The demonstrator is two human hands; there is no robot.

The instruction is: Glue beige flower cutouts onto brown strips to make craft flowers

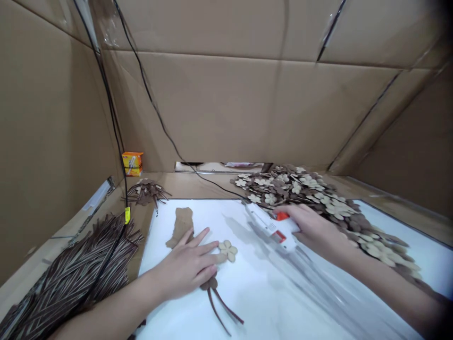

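Cream flower is touching the left hand, which is resting palm-down, spread wide; right hand is gripping a glue gun

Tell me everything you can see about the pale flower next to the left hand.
The pale flower is a small cream cutout with rounded petals, apparently five, divided by darker lines meeting near the middle. It looks soft and felt-like, though the material is uncertain. It lies face-up over the white surface, seemingly flat. Fingertips of the left hand reach its left edge, partly covering it there.
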